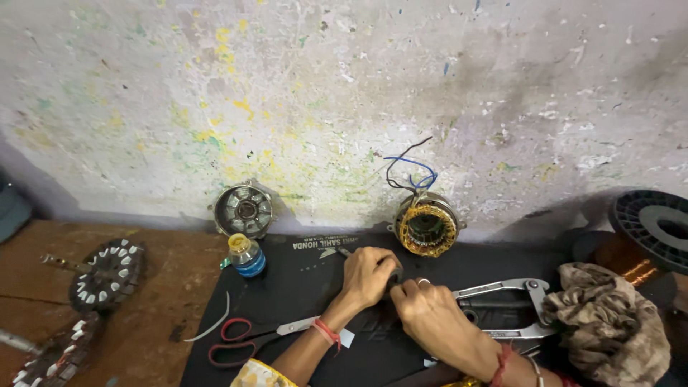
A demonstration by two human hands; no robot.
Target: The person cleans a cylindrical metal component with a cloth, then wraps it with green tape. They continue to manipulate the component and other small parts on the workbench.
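Observation:
My left hand [368,276] is curled around a small dark object on the black mat [301,287], with a thin metal rod [342,251] sticking out past its fingers. My right hand [428,312] presses in from the right and touches the same small object, which the fingers mostly hide. A ring shows on one right finger. Both wrists wear red thread bands. Just behind the hands, a motor stator with yellow copper windings [427,227] and blue and black wires leans against the wall.
A metal motor housing [244,209] leans on the wall beside a small blue-and-yellow bottle [247,256]. Red-handled scissors [247,337] lie front left, metal pliers [509,308] right, a crumpled cloth [609,319], a copper-wire spool [648,229], round stator discs [107,272] on the wooden floor.

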